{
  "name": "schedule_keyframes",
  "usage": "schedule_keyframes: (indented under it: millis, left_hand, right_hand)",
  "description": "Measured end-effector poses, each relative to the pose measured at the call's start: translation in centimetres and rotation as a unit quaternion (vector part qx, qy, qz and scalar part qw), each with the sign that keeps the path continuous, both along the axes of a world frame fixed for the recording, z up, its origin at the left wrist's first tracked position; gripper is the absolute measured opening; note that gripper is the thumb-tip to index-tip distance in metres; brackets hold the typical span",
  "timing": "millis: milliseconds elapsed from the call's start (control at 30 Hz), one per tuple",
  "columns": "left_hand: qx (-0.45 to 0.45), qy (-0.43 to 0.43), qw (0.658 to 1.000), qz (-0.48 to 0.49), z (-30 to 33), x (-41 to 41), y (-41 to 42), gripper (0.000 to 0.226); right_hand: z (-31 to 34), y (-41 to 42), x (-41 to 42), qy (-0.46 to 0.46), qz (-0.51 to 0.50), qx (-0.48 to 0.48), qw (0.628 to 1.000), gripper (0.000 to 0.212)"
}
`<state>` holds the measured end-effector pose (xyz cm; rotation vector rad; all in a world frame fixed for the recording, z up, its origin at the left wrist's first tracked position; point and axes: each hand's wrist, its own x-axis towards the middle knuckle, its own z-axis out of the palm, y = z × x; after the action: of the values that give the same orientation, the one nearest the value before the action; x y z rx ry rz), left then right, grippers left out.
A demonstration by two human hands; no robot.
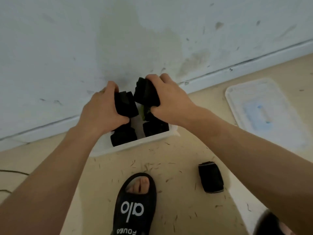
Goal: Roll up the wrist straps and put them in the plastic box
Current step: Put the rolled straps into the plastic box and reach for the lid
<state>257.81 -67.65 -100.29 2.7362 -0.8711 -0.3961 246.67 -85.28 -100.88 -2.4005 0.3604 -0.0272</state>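
A clear plastic box (pixel 144 142) stands on the floor against the wall. Rolled black wrist straps lie inside it, one at the front left (pixel 123 136) and one at the front right (pixel 155 128). My left hand (pixel 100 108) grips a rolled black strap (pixel 126 104) above the box's left side. Over the right side, my right hand (pixel 166 97) grips another rolled black strap (pixel 146 93). The two held rolls almost touch. Something green (pixel 144 111) shows below them in the box. One more rolled black strap (pixel 210 177) lies on the floor at the right.
The box's clear lid (pixel 264 112) lies on the floor at the far right. My foot in a black slide sandal (pixel 137 206) stands in front of the box; a second sandal (pixel 271 224) shows at the bottom right. A thin cable (pixel 13 172) crosses the floor at left.
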Motion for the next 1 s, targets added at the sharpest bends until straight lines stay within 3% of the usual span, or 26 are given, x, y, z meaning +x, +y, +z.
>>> schedule_keyframes:
  millis: [133,267,433,600,733,1000]
  left_hand:
    - [0.019,-0.001,1.000,0.007,-3.4,1.1,3.7,0.067]
    - [0.019,-0.021,0.999,0.027,-5.7,1.4,5.1,0.075]
    - [0.091,-0.111,0.990,-0.003,-5.7,2.0,5.0,0.077]
    - [0.082,-0.109,0.991,-0.008,-5.7,1.6,5.2,0.091]
    - [0.076,-0.141,0.986,-0.047,-6.0,1.2,4.9,0.081]
    - [0.111,-0.184,0.977,-0.017,-6.3,1.7,4.7,0.068]
  right_hand:
    - [-3.0,3.3,3.0,0.051,0.065,-0.225,0.971,0.074]
    - [-5.3,4.1,3.9,0.102,0.078,-0.354,0.926,0.058]
    - [-6.5,3.6,4.2,0.097,0.043,-0.363,0.926,0.046]
    - [-7.0,4.1,4.4,0.069,0.085,-0.350,0.930,0.084]
    - [-7.4,4.8,5.1,0.044,0.149,-0.404,0.902,0.068]
    - [-6.0,4.1,4.4,0.087,0.094,-0.418,0.899,0.057]
